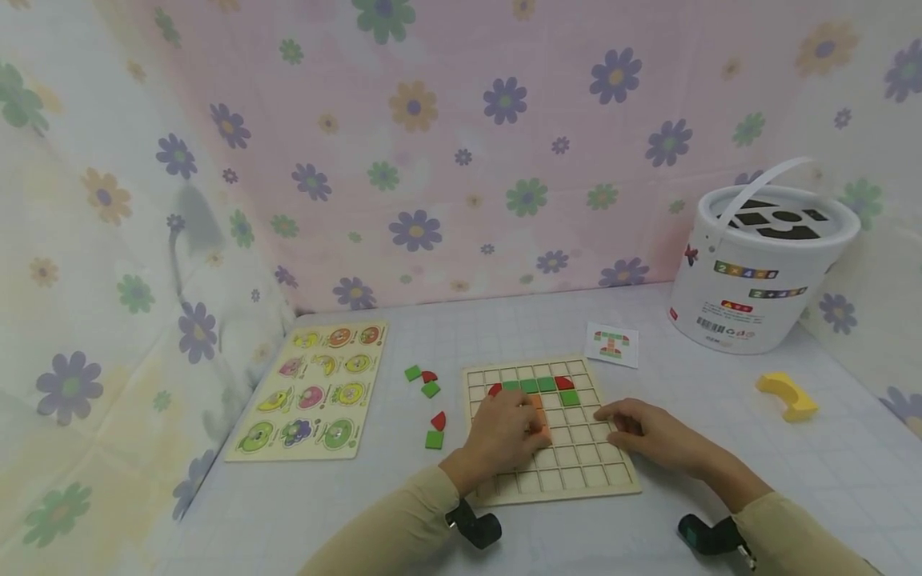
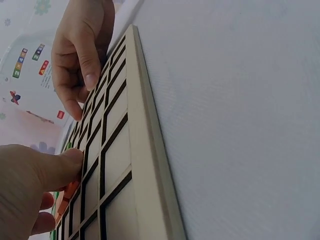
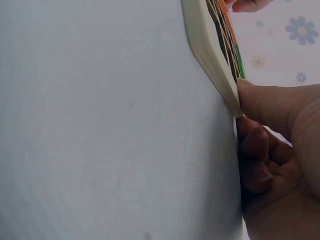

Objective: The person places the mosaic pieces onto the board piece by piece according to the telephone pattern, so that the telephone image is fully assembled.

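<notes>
A square wooden grid board (image 1: 595, 478) lies on the table under both hands. My left hand (image 1: 504, 432) reaches over its middle, thumb and fingers about a small orange tile (image 2: 68, 196) in the grid. Partly covered by the fingers, an orange column runs below a row of green tiles (image 1: 529, 386), with a red quarter-round tile (image 1: 564, 383) at the row's right end. One more green tile (image 1: 569, 398) sits beneath that red one. At the board's right edge, my right hand (image 1: 659, 436) grips the rim, thumb on top and other fingers curled beside and below.
Loose green tiles (image 1: 434, 439) and red quarter-rounds (image 1: 438, 420) lie left of the board. Farther left is a fruit puzzle board (image 1: 363, 436). A pattern card (image 1: 611, 346) lies behind the grid. To the right stand a white bucket (image 1: 720, 312) and a yellow arch block (image 1: 788, 396).
</notes>
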`<state>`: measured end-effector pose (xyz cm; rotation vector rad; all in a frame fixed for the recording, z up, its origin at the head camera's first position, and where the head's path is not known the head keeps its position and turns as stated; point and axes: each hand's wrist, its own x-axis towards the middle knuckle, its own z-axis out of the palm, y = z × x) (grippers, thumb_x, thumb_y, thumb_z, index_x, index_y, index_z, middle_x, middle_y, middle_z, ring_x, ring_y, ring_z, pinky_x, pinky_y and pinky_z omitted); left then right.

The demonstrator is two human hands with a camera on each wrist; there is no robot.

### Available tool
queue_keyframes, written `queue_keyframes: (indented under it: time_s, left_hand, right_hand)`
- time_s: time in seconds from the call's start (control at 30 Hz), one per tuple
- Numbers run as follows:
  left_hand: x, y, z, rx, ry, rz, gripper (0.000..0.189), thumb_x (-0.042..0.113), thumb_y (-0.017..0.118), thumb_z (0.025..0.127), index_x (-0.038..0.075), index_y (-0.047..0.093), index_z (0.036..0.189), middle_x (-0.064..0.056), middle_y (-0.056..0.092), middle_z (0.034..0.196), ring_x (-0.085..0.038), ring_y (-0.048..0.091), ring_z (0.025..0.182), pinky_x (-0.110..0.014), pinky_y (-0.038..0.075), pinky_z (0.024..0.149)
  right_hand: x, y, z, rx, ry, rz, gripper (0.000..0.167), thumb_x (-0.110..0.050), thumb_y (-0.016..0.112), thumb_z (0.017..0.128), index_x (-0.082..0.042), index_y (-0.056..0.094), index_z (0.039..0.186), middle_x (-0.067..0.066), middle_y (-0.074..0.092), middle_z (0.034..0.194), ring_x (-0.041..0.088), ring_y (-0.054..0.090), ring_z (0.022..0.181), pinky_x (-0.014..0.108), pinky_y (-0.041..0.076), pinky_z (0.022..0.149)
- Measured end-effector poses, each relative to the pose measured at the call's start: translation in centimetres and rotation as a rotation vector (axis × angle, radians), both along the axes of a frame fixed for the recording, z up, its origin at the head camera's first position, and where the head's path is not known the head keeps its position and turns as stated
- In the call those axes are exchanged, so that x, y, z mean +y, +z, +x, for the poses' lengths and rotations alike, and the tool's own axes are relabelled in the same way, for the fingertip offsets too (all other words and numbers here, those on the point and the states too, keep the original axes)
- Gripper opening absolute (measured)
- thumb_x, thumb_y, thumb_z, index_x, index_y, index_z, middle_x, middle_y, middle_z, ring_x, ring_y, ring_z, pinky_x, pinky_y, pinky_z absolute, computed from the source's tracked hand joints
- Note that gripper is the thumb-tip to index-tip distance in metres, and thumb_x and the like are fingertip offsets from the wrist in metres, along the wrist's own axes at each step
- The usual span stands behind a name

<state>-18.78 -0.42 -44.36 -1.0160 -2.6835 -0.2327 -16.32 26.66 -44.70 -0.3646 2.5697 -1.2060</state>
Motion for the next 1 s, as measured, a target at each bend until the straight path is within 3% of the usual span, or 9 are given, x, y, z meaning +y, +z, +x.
queue_keyframes:
  time_s: [0.2,0.43,0.77,0.9,1.0]
  left_hand:
    - [0.0,-0.2,0.0,0.026,-0.007,0.028,0.020,0.047,0.074,0.084,0.027,0.075,0.079,0.009,0.066,0.094,-0.007,0.060,0.091,-0.022,0.047,0.076]
    - [-0.5,0.0,0.0,-0.010,-0.003,0.065,0.020,0.046,0.077,0.081,0.025,0.076,0.080,0.010,0.065,0.092,-0.006,0.060,0.088,-0.018,0.046,0.073]
    - [-1.2,0.2,0.1,-0.078,0.024,0.039,0.017,0.043,0.076,0.083,0.026,0.077,0.082,0.009,0.066,0.098,-0.008,0.060,0.094,-0.022,0.047,0.077]
    - [-2.5,-0.1,0.0,-0.088,0.044,0.071,0.013,0.038,0.076,0.084,0.025,0.078,0.084,0.007,0.067,0.101,-0.010,0.061,0.096,-0.024,0.048,0.079]
    - [-4.6,-0.4,-0.1,-0.162,0.114,0.165,0.012,0.034,0.075,0.085,0.023,0.077,0.088,0.006,0.066,0.102,-0.011,0.060,0.096,-0.026,0.049,0.080]
  right_hand:
    - [0.0,0.1,0.0,-0.005,-0.012,-0.001,0.038,-0.024,0.066,0.093,-0.011,0.060,0.128,0.003,0.049,0.099,0.009,0.044,0.086,0.024,0.040,0.066]
    - [0.0,-0.1,0.1,-0.001,-0.013,-0.005,0.039,-0.024,0.067,0.093,-0.011,0.060,0.128,0.004,0.049,0.098,0.009,0.044,0.086,0.024,0.039,0.066]
    - [0.0,-0.1,0.2,-0.004,-0.012,0.001,0.038,-0.024,0.067,0.093,-0.011,0.061,0.128,0.004,0.049,0.098,0.009,0.044,0.086,0.024,0.039,0.066]
    - [0.1,-0.1,0.0,0.005,-0.014,0.022,0.037,-0.024,0.066,0.093,-0.013,0.061,0.128,0.003,0.049,0.099,0.010,0.045,0.087,0.025,0.040,0.067]
    - [0.1,-0.1,-0.1,0.011,-0.010,0.033,0.037,-0.024,0.066,0.094,-0.013,0.061,0.128,0.003,0.049,0.099,0.010,0.045,0.088,0.024,0.040,0.067]
